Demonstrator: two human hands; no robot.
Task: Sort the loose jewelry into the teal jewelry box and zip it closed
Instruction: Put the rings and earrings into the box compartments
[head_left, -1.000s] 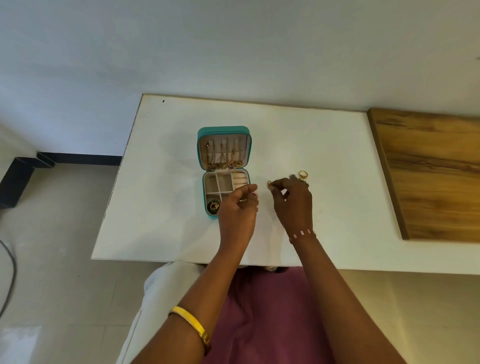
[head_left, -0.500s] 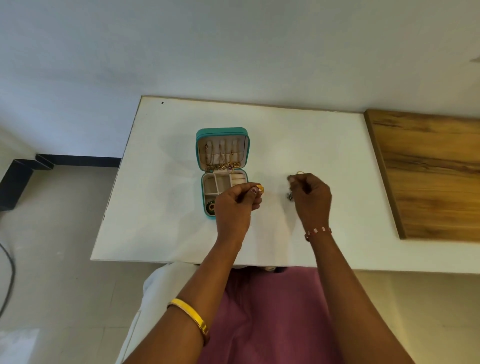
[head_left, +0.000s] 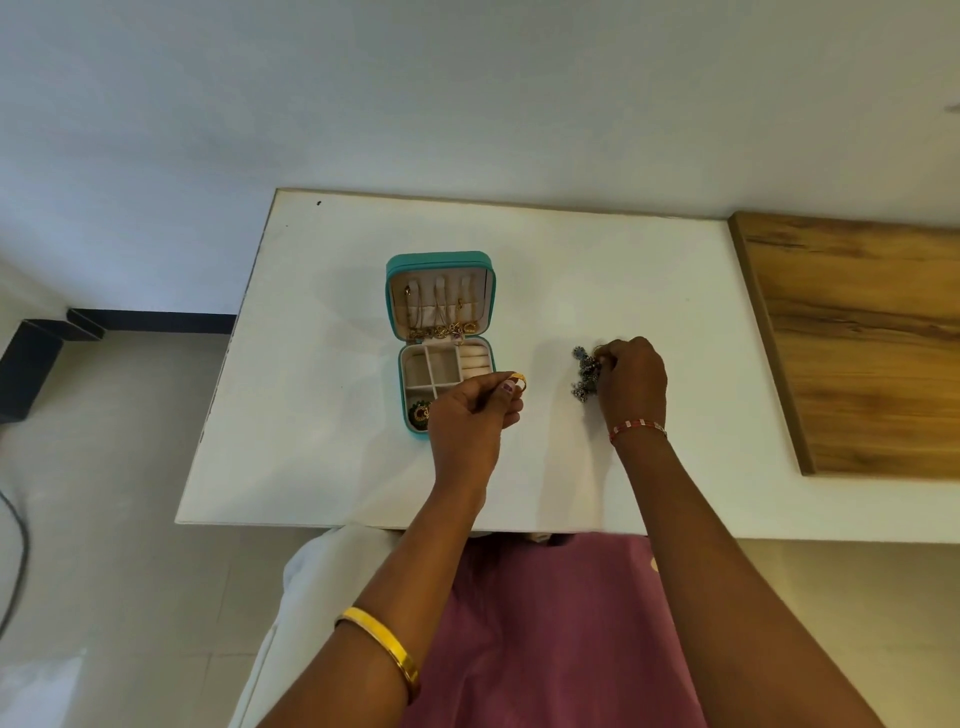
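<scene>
Since the earlier frames both hands have parted: left hand (head_left: 470, 415) now carries the gold ring (head_left: 519, 381) alone, right hand (head_left: 631, 382) has shifted toward 3 o'clock. Teal jewelry box (head_left: 441, 259) lies open on the white table (head_left: 311, 415), necklaces in its lid, a green piece (head_left: 418, 413) in its near-left compartment. Left fingertips pinch the ring just right of the box. Right fingers grasp a dark beaded cluster (head_left: 584, 374), at 3 o'clock of the ring.

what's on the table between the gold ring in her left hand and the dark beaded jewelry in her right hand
Nothing: the head view shows only bare white table between the gold ring and the dark beaded jewelry.
</scene>
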